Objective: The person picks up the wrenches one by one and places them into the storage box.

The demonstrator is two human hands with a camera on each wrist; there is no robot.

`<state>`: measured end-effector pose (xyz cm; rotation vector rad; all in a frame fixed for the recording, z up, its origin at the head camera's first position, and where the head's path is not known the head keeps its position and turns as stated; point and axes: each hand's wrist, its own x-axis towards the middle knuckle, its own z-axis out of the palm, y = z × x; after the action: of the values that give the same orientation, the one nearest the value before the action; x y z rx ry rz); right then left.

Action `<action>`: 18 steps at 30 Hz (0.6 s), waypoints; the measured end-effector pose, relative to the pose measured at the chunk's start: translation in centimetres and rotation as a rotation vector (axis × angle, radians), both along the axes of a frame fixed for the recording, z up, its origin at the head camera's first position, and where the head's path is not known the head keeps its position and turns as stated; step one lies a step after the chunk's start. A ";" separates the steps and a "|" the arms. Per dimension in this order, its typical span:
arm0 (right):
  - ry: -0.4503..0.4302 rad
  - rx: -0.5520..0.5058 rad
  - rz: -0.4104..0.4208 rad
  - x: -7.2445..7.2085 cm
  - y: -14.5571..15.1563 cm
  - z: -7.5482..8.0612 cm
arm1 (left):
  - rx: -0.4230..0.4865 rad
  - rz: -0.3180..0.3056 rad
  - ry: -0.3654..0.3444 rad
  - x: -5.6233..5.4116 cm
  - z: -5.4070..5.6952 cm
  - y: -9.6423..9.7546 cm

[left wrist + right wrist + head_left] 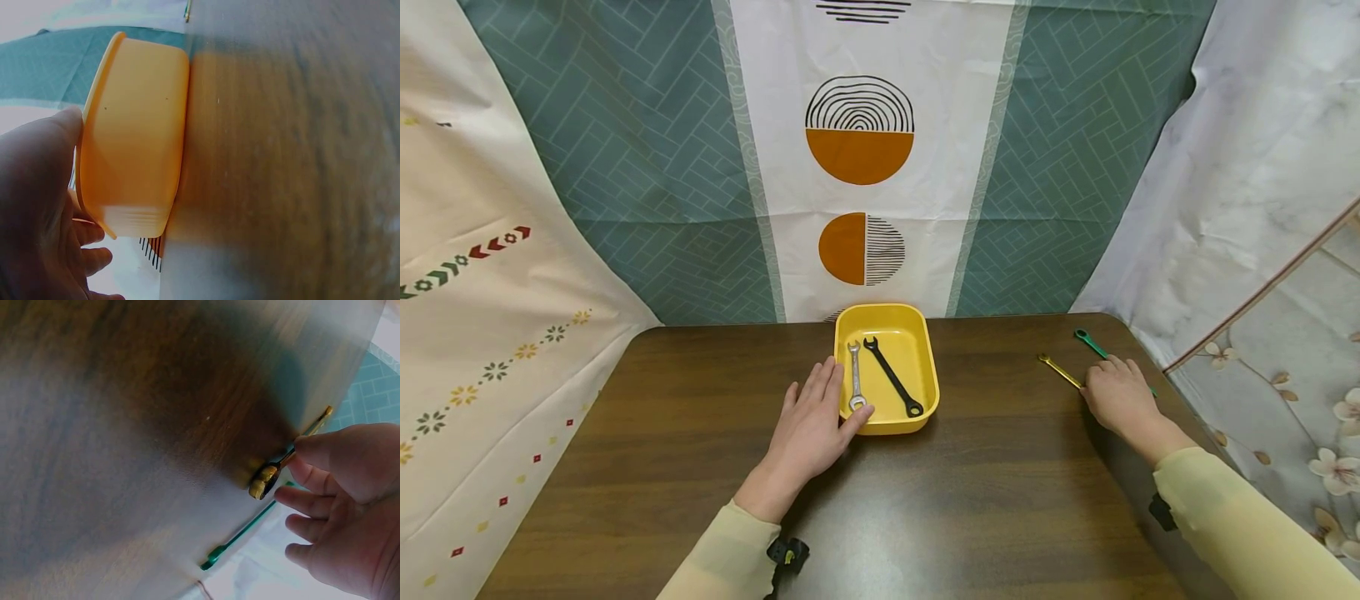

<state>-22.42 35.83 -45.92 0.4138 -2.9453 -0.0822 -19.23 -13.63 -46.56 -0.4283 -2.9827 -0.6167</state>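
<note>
A yellow plastic tray (927,358) stands at the far middle of the table. Inside it lie a silver wrench (855,373) and a longer black wrench (889,375). My left hand (811,417) rests against the tray's left side, fingers straight along the rim and thumb by the near edge. Over at the far right, my right hand (1120,398) pinches a gold wrench (289,457) between thumb and forefinger, the other fingers loosely bent. Beside it a green wrench (240,534) lies on the table, partly covered by the right hand in the head view.
The brown wooden table (985,492) has a patterned cloth (865,50) hanging behind its far edge. Floral-printed sheeting (1292,367) borders the right side, close to the right hand. A cream cloth (512,350) borders the left.
</note>
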 end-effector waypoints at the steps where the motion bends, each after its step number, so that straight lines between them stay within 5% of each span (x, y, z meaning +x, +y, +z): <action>1: -0.004 0.000 -0.002 0.0 0.0 0.0 | 0.000 0.000 -0.001 0.0 0.0 0.0; 18: -0.013 0.004 -0.014 0.1 0.1 -0.1 | -0.012 0.001 0.008 -0.1 -0.1 0.0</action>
<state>-22.31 35.91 -46.01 0.3959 -2.9617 -0.0868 -19.29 -13.65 -46.69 -0.4291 -2.9808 -0.5957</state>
